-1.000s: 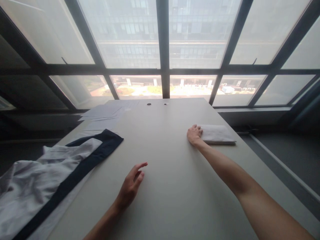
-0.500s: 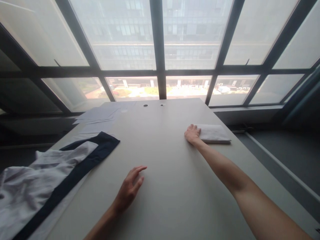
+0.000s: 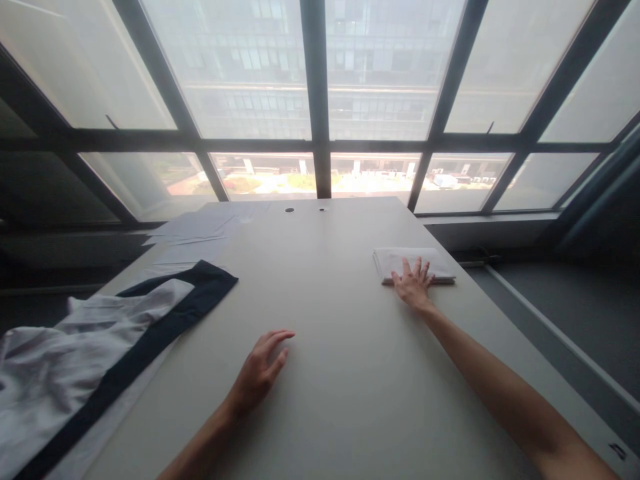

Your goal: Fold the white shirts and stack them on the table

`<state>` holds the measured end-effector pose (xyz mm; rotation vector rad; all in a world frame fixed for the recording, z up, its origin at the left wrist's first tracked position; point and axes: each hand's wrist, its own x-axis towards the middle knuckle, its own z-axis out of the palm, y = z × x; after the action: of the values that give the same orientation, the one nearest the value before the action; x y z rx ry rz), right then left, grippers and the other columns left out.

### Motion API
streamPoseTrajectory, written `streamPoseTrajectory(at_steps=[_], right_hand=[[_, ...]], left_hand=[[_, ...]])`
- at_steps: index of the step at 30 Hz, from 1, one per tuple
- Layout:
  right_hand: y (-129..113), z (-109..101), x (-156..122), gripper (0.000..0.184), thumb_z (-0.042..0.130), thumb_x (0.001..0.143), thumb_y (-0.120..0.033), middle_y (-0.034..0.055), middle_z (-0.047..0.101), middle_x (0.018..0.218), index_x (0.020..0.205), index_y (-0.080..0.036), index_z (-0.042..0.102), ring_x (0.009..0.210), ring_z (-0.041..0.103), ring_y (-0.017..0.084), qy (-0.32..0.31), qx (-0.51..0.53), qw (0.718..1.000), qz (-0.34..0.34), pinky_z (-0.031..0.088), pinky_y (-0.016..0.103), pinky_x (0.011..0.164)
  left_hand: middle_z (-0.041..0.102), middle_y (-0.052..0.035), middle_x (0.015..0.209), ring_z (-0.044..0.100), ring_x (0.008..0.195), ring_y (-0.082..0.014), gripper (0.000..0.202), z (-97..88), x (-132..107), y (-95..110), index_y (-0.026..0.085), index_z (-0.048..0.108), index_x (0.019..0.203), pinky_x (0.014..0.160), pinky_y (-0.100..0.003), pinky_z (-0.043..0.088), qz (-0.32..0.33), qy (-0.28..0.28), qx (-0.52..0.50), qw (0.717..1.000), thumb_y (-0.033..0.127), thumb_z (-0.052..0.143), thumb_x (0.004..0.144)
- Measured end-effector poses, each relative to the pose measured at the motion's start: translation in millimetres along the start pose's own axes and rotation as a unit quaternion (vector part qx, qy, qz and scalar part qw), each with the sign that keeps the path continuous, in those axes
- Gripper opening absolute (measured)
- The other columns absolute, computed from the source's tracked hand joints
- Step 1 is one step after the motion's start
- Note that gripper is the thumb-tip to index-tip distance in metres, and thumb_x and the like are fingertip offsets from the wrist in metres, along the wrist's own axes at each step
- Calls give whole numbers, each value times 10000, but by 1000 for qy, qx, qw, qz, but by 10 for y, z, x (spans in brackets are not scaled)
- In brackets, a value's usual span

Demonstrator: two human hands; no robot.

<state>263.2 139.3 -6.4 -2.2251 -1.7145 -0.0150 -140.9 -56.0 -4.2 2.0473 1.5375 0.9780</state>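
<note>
On the right side of the white table (image 3: pixel 325 280) lies a flat, folded stack of white cloth (image 3: pixel 395 259). My right hand (image 3: pixel 414 285) rests on its front edge with the fingers spread. Nearer to me, my left hand (image 3: pixel 261 367) is over the middle of the table, holding nothing, thumb and fingers apart. To its left lies a heap of white cloth (image 3: pixel 100 340) with a dark navy strip of cloth (image 3: pixel 170 320) along it. Part of this heap runs out of view at the left edge.
Several white sheets (image 3: pixel 193 230) overlap at the table's far left. Two round holes, one of them a dark grommet (image 3: pixel 289 211), sit near the far edge. Beyond stands a large window with dark frames (image 3: pixel 320 100). A pale pipe (image 3: pixel 555 327) runs along the floor at right.
My right hand has slid right and toward me, from the left end of the folded white cloth to its front edge, with fingers now spread. My left hand has barely moved.
</note>
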Motion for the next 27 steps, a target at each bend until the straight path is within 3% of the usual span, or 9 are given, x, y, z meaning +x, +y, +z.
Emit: streamPoseTrajectory(at_steps=[6, 19, 24, 27], right_hand=[[165, 108, -72, 793, 315, 961, -668, 227, 112, 1673, 1616, -231, 225, 1514, 100, 455, -64, -31, 996, 49, 83, 665, 1147], [524, 82, 761, 769, 302, 974, -672, 200, 130, 1680, 1613, -250, 228, 1527, 125, 394, -81, -19, 996, 12, 124, 609, 1169], [451, 128, 586, 674, 274, 1018, -577, 219, 230, 1645, 1578, -205, 320, 1512, 171, 384, -45, -31, 998, 29, 187, 632, 1139], [357, 126, 417, 647, 365, 1010, -552, 224, 270, 1624, 1555, -203, 361, 1491, 216, 385, -29, -35, 999, 20, 227, 602, 1129]], left_hand=[[697, -79, 1210, 636, 1177, -265, 333, -5, 17, -36, 245, 702, 1177, 1053, -452, 506, 7, -2, 16, 1000, 408, 517, 953], [696, -85, 1235, 631, 1195, -268, 340, -25, 8, 23, 244, 701, 1191, 1067, -455, 500, -6, -6, 14, 1000, 412, 515, 961], [701, -89, 1227, 637, 1183, -272, 337, -19, 9, 6, 244, 709, 1178, 1058, -457, 507, -9, -6, 13, 1000, 418, 521, 958], [699, -90, 1226, 635, 1186, -270, 340, -11, 15, -6, 240, 710, 1175, 1060, -454, 502, -6, -5, 14, 1000, 417, 516, 960]])
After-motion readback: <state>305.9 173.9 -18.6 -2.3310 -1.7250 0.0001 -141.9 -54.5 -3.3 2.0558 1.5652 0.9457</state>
